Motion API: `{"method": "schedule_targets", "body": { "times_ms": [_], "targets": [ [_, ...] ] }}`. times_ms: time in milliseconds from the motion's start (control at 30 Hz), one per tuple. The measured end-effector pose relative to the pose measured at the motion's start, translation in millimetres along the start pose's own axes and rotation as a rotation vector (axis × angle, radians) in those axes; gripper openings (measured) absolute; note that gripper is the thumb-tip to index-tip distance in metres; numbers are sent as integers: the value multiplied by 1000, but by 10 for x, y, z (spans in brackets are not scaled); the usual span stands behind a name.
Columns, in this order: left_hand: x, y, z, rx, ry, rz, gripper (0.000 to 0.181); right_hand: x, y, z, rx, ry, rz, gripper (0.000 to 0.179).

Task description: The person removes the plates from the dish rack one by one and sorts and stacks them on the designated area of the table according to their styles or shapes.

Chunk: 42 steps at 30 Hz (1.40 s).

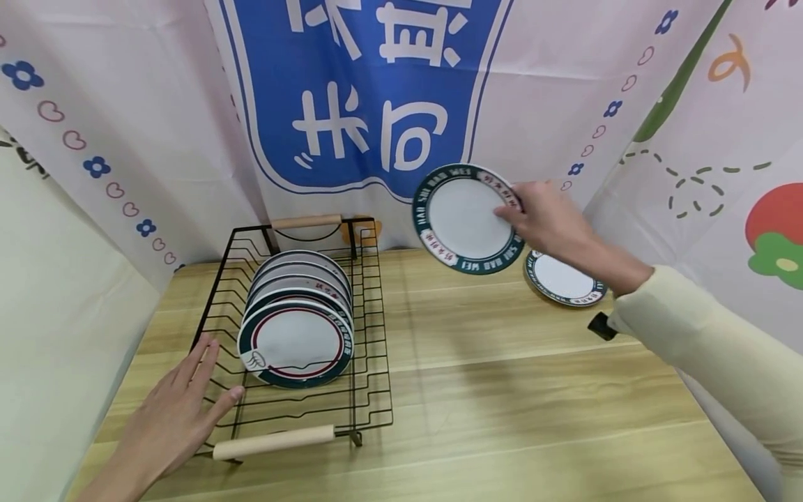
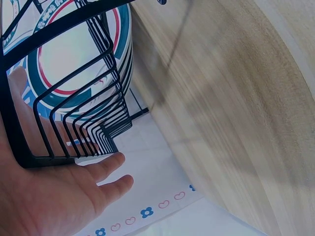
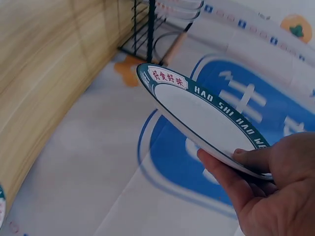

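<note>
**A:** Where is the plate (image 1: pixel 467 217) now?

**B:** In the air, above the far right part of the wooden table (image 1: pixel 502 390), tilted with its white face toward us. The right hand (image 1: pixel 552 226) pinches it at the right rim only: thumb on the face, fingers behind. The right wrist view confirms it, thumb tip over the green border and the rest of the plate unsupported.

**A:** Risk?

**B:** An edge pinch on a glazed plate. In my judgement, a quick swing could make the plate pivot between thumb and fingers and slip out. A second plate (image 1: pixel 563 280) lies flat on the table just below the hand; a drop would likely land on or near it.

**A:** And at the rack?

**B:** The wire rack (image 1: pixel 370 362) holds a row of upright plates (image 1: pixel 295 341) close together. If the held plate arrives askew, I expect it to knock the front one or catch a wire instead of seating in a slot.

**A:** Left hand?

**B:** The left hand (image 1: pixel 178 411) lies open, fingers spread and straight, against the near left corner of the rack, beside the wooden handle (image 1: pixel 274 442). It grips nothing. A hard knock could slide the rack, since the flat hand only steadies it.

**A:** Arm pose?

**B:** Right arm extended forward and across, cream sleeve (image 1: pixel 709 341) to the wrist, hand raised well above table level.
</note>
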State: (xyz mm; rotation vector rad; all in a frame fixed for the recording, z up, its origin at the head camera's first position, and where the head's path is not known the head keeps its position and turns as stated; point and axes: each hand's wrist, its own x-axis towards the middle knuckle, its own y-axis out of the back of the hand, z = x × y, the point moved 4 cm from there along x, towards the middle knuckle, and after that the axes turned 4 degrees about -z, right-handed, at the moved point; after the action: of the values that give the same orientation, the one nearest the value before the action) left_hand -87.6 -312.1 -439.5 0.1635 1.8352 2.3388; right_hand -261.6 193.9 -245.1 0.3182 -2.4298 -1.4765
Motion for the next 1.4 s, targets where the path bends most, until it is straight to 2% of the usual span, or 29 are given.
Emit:
{"method": "schedule_targets", "body": {
  "times_ms": [233, 467, 700, 933, 1133, 1400],
  "targets": [
    [7, 3, 11, 1, 0, -9, 89, -26, 216, 629, -12, -103, 31, 18],
    [5, 17, 21, 13, -5, -4, 89, -69, 335, 1249, -59, -212, 48, 28],
    [-13, -2, 16, 12, -6, -3, 88, -177, 360, 1796, -29, -321, 2, 33],
    [-4, 2, -1, 7, -9, 3, 89, -326, 291, 2251, 76, -476, -38, 37],
    [-7, 13, 5, 13, -12, 6, 89, -460, 101, 2624, 200, -623, -79, 42],
    [-21, 24, 16, 14, -7, 4, 89, -605, -119, 2949, 283, -694, -65, 41]
  ]
}}
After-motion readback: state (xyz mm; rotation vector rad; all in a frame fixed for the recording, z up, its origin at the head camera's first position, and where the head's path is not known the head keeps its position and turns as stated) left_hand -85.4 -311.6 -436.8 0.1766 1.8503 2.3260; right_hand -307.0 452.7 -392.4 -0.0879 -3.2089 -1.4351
